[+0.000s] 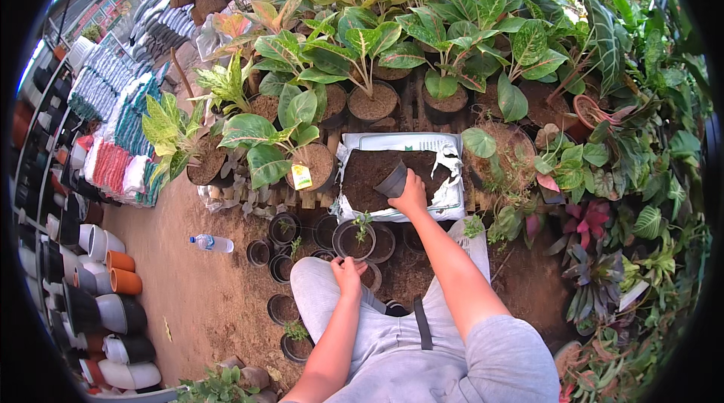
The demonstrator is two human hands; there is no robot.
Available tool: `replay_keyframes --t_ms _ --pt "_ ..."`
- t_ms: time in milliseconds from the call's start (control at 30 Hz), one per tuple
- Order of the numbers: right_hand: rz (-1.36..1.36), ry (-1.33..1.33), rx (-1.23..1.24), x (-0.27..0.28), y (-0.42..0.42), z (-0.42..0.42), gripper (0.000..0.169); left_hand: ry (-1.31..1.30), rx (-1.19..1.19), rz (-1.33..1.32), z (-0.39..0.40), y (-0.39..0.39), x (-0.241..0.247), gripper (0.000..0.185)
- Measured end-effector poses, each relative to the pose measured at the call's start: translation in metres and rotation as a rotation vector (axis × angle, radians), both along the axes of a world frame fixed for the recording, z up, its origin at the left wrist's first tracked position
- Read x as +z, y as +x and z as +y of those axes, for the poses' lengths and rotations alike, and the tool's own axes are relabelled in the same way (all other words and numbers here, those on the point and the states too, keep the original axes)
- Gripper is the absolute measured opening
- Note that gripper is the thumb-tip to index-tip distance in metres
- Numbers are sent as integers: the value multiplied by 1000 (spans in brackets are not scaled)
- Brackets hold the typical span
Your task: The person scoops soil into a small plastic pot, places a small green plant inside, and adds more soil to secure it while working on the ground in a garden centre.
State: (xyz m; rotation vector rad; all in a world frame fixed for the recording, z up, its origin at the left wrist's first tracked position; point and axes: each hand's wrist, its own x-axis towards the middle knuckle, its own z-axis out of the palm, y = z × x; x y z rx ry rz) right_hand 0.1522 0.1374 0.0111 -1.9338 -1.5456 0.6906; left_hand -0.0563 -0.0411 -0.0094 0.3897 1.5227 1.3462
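Observation:
My right hand grips a small black plastic pot, which is tilted against dark potting soil inside a torn white plastic bag. The pot's contents cannot be seen. Below the bag, a round black pot with a small green seedling stands upright near my left knee. My left hand is at the near rim of this pot, fingers bent; whether it grips the rim is not clear. Several more black pots stand around it on the ground, a few with small seedlings.
Potted aglaonema plants crowd the wooden slatted bench beyond the bag. Dense foliage fills the right side. A water bottle lies on the ground at left. Stacked plastic pots line the far left, beneath bundled striped cloths.

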Motion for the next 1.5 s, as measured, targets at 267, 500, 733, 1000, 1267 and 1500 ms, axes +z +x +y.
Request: replay_keyframes --t_ms 267,500,733,1000,1267,1500 --pt "188 522 -38 92 57 -3 103 25 -67 -44 -1 14 8 35" --pt "418 652 18 197 58 -69 102 48 -81 -65 -1 15 2 37" --pt "151 446 41 117 85 -124 107 65 -105 -40 -7 17 12 37" --pt "-109 34 443 139 85 -160 106 71 -105 69 -8 19 5 41" --pt "-448 158 760 188 49 -161 100 50 -265 243 -11 28 5 46" --pt "-732 113 973 199 11 -139 94 51 -463 434 -17 27 14 47"
